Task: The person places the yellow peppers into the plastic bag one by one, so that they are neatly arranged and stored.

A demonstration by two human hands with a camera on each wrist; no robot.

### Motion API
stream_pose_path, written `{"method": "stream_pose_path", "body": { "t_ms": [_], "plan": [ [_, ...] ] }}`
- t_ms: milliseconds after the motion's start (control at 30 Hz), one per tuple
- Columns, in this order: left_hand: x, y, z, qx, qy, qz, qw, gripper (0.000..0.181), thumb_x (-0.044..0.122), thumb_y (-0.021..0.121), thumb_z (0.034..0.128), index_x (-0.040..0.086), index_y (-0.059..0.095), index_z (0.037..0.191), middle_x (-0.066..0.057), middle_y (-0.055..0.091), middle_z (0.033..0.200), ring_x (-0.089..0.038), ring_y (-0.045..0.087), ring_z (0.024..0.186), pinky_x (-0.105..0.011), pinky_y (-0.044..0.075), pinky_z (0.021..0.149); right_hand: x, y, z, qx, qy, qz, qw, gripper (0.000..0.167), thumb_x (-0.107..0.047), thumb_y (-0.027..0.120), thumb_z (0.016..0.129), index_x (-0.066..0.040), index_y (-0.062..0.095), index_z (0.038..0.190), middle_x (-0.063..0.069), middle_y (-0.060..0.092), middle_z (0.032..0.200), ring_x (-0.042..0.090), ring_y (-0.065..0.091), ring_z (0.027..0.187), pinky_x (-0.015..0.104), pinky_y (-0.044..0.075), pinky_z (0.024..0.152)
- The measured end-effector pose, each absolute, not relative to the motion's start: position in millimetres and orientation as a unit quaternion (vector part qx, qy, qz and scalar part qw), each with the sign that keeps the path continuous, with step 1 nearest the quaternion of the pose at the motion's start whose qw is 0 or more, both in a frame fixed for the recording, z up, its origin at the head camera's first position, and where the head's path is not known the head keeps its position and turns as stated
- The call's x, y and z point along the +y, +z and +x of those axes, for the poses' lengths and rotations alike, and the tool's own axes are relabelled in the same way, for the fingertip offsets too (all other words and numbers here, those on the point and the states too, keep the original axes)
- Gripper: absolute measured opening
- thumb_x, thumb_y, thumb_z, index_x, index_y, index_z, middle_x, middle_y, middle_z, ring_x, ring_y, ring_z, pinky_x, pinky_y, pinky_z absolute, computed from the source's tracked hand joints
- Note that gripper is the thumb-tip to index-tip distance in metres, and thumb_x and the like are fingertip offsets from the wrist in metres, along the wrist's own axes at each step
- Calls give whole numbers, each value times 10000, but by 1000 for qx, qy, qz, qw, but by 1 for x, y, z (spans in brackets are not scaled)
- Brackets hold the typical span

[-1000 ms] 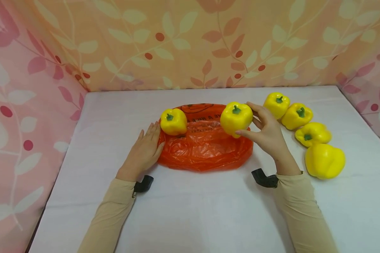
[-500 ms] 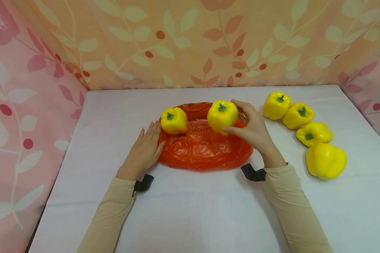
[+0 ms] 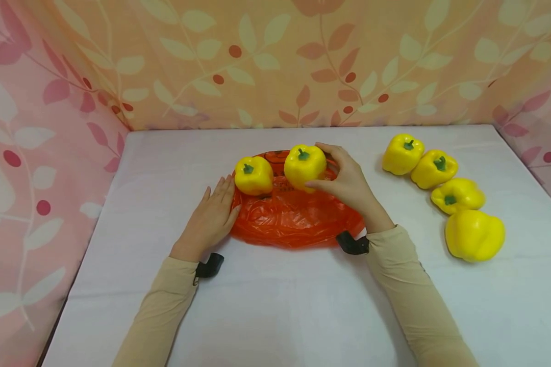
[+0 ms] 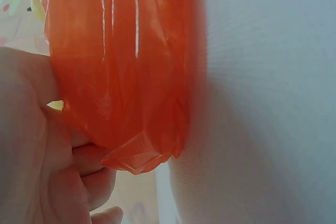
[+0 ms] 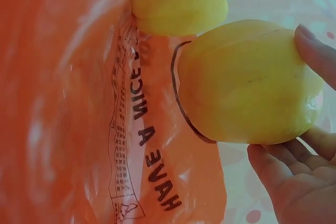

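Observation:
An orange-red plastic bag (image 3: 289, 219) with dark printing lies on the table, its mouth spread open. My right hand (image 3: 346, 181) grips a yellow bell pepper (image 3: 304, 165) with a green stem between thumb and fingers, over the bag. In the right wrist view this bell pepper (image 5: 249, 82) is held by its side. Another yellow bell pepper (image 3: 253, 175) sits at the bag's left end. My left hand (image 3: 206, 219) lies beside it with straight fingers touching the bag's left edge; in the left wrist view the bag (image 4: 126, 72) hides part of the fingers.
Several more yellow bell peppers (image 3: 433, 168) stand in a curved row on the right side of the white table (image 3: 275, 306). A leaf-patterned cloth (image 3: 257, 66) hangs behind the table and at both sides. Black camera mounts (image 3: 209, 265) sit at both wrists.
My right hand has carried its bell pepper leftward over the bag, closer to the bell pepper at the bag's left end. My left hand has stayed in place.

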State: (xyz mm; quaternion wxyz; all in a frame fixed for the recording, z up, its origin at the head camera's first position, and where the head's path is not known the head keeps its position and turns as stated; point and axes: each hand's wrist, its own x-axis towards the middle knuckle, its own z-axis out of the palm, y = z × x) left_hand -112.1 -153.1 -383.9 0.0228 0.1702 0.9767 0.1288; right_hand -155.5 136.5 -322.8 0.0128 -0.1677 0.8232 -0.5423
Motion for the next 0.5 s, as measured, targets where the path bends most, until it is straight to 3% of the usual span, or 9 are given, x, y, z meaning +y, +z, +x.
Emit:
{"method": "stream_pose_path", "body": {
  "t_ms": [500],
  "plan": [
    [-152, -383, -112, 977, 130, 169, 24, 663, 315, 410, 997, -43, 141, 1486, -172, 137, 1553, -294, 79, 1434, -492, 74, 1141, 125, -336, -171, 826, -521, -211, 35, 789, -35, 791, 739, 12, 373, 1408, 137, 399, 1397, 250, 410, 1290, 359, 353, 1061]
  ]
}}
